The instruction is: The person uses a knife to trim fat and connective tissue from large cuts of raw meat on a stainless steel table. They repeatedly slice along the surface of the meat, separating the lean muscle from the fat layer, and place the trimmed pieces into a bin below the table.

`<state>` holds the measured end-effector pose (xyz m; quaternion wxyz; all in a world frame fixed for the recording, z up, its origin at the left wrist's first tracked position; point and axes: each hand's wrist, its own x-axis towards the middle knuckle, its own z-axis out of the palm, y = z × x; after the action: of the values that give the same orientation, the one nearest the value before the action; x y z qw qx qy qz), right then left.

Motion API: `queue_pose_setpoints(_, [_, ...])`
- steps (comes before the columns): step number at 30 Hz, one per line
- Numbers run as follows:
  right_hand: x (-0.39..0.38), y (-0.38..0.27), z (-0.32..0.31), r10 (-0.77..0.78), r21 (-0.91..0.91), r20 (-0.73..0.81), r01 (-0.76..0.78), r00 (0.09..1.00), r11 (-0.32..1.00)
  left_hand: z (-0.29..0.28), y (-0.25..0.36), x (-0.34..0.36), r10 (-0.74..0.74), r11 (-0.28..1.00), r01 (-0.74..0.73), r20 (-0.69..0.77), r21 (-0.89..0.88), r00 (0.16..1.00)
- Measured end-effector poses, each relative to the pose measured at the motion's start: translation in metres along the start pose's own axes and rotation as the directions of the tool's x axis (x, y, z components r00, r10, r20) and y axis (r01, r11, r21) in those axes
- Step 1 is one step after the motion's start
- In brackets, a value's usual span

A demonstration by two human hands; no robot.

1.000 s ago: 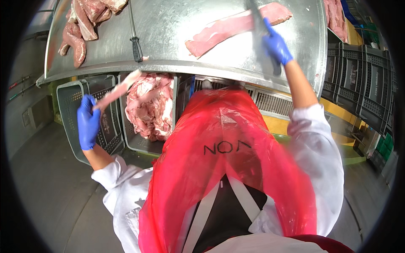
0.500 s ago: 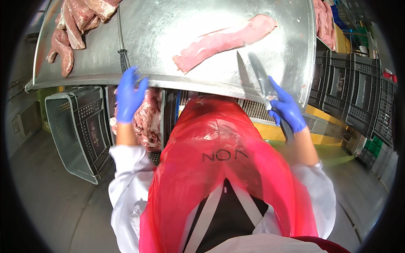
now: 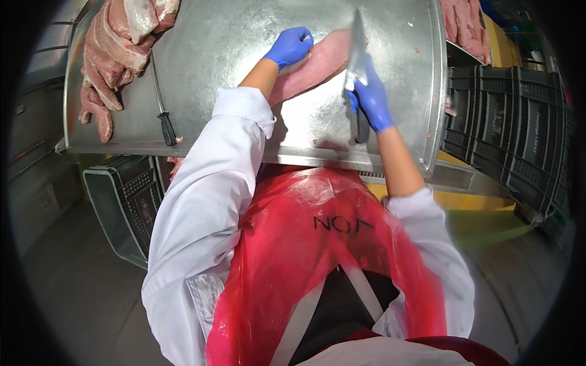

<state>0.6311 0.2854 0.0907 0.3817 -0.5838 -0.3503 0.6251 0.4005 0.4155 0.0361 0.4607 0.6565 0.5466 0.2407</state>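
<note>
A long pink slab of meat (image 3: 312,72) lies slantwise on the metal table (image 3: 213,36). Along its far left edge my left hand (image 3: 292,47), in a blue glove, has its fingers curled in a pinch; a small whitish bit shows at the fingertips. My right hand (image 3: 373,102), also gloved in blue, grips a knife (image 3: 354,58) by its dark handle. The blade points away from me and crosses over the right end of the slab, hiding part of it. Whether the blade touches the meat I cannot tell.
Several cuts of meat (image 3: 116,55) are heaped at the far left. Beside them lies a sharpening steel (image 3: 166,127) with a black handle. A grey crate (image 3: 116,207) stands below the table at left, stacked black crates (image 3: 503,119) at right. More meat (image 3: 467,27) sits beyond the right edge.
My left hand has moved from the table's front edge, far and right, onto the slab's edge, its fingers now curled. My right hand has carried the knife farther in, over the slab's right end.
</note>
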Motion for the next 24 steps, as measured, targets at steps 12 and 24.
queue_pose_setpoints(12, [0.013, -0.001, 0.016, 0.231, -0.297, 0.410, -0.110, 0.882, 0.949, -0.033, 0.023, -0.002, 0.016, 0.999, -0.013, -0.049, 0.045, 0.999])
queue_pose_setpoints(24, [-0.001, 0.026, 0.092, 0.175, -0.284, 0.290, -0.090, 0.941, 0.955, -0.084, 0.041, -0.011, 0.293, 0.918, -0.293, -0.041, -0.267, 0.955])
